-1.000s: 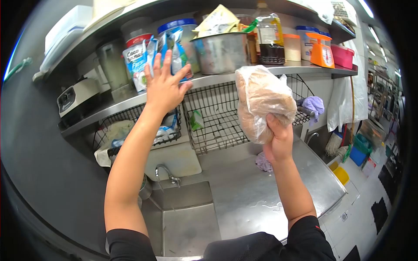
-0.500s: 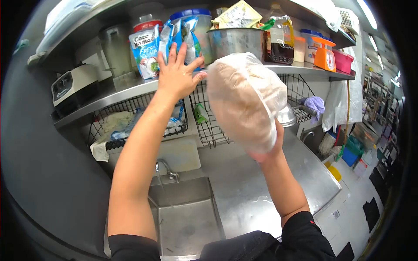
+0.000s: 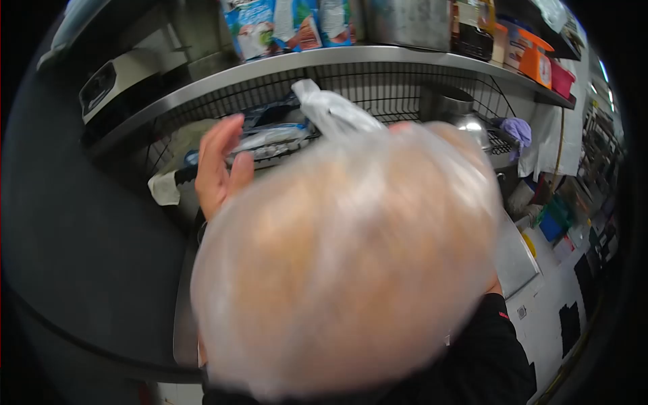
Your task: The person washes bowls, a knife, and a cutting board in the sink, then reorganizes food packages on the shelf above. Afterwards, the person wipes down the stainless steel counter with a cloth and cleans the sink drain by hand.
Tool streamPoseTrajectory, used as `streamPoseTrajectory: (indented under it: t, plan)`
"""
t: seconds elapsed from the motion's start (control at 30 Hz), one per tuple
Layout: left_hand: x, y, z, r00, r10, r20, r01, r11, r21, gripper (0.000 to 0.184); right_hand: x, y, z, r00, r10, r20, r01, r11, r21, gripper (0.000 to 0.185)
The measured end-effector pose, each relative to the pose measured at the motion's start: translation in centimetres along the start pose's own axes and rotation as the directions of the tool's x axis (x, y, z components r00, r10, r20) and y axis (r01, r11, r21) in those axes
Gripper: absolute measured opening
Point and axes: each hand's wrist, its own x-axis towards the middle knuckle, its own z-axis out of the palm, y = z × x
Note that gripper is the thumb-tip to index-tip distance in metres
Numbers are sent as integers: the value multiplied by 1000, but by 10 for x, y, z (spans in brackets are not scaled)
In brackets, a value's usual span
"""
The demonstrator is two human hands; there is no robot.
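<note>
A clear plastic bag (image 3: 351, 263) with something light brown inside fills the middle of the view, blurred and very near the camera. Its twisted white end (image 3: 334, 111) points up and to the left. At the bag's upper left edge is my left hand (image 3: 221, 165), fingers raised and slightly bent, thumb apart, with nothing seen between them. My right hand (image 3: 399, 127) is mostly hidden behind the bag it holds; only a bit of fingertip shows over the top edge. Blue-and-white pouches (image 3: 295, 25) stand on the steel shelf (image 3: 283, 62) above.
Under the shelf hangs a black wire basket (image 3: 378, 84) with a metal pot (image 3: 449, 101) and a purple cloth (image 3: 516, 131). A metal pan (image 3: 408, 23), dark bottle (image 3: 472, 30) and orange scale (image 3: 535, 64) stand on the shelf. An appliance (image 3: 111, 81) sits left.
The bag has come much closer to the camera, now covering the sink and most of the counter. My left hand has left the pouches and moved down beside the bag. The view has tilted down.
</note>
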Motion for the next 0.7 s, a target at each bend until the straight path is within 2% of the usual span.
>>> streamPoseTrajectory:
  t: [0.03, 0.1, 0.13, 0.17, 0.2, 0.23, 0.3, 0.37, 0.43, 0.47, 0.5, 0.53, 0.57, 0.6, 0.63, 0.67, 0.7]
  plan:
    - [-24, -22, -16, 962, -269, 35, 260, 877, -404, 48, 7, 3, 1, 1000, -3, 2, 3, 999, -36, 53]
    - [-52, 20, -25, 902, -429, -44, 280, 660, -698, 68, 24, 12, 2, 1000, -7, 24, 9, 998, -69, 53]
    - [-54, 32, -18, 905, -422, -58, 268, 669, -693, 68, 35, 21, -1, 998, -64, 5, 63, 950, -305, 51]
    - [-57, 42, -7, 943, -305, -130, 142, 725, -674, 77, 45, 28, 0, 992, -127, -1, 107, 845, -523, 50]
    - [-57, 49, -4, 964, -181, -195, 14, 765, -644, 87, 54, 34, 7, 982, -187, 40, 167, 733, -659, 48]
    - [-50, 48, -4, 963, -176, -202, 7, 771, -637, 87, 65, 40, 10, 982, -185, 49, 171, 736, -655, 48]
    - [-12, 35, -1, 994, -27, -110, -7, 955, -296, 101, 99, 50, 13, 917, -303, 260, 381, 471, -796, 40]
    - [50, 8, -9, 986, -25, -167, -35, 936, -349, 99, 159, 52, 15, 778, -506, 372, 555, 277, -784, 40]
    - [126, -23, -26, 996, 34, -85, -46, 989, -144, 86, 232, 38, 9, 756, -519, 399, 544, 157, -825, 36]
    - [159, -54, -37, 991, 47, -125, -9, 957, 289, 80, 254, 26, 8, 857, -420, 300, 389, 144, -910, 53]
    - [177, -79, -43, 985, 79, -155, 45, 744, 666, 77, 264, 17, 12, 931, -317, 182, 228, 113, -967, 72]
    - [179, -81, -42, 992, -71, -102, 122, 709, 695, 80, 261, 9, 15, 931, -318, 181, 228, 115, -967, 72]
    - [181, -82, -42, 974, -221, -55, 191, 661, 726, 84, 255, -3, 15, 963, -227, 141, 170, 114, -979, 70]
    - [185, -96, -45, 910, -383, 157, 206, 748, 630, 83, 248, -9, 14, 986, -135, 97, 112, 105, -988, 68]
    - [178, -96, -44, 909, -384, 160, 205, 748, 631, 83, 243, 0, 0, 934, -270, 233, 244, 10, -970, 48]
    - [170, -96, -43, 912, -390, 123, 171, 637, 752, 82, 237, 9, -14, 844, -387, 371, 358, -107, -927, 32]
    - [165, -95, -41, 917, -389, 86, 136, 508, 850, 81, 214, 9, -12, 896, -275, 349, 336, -96, -937, 29]
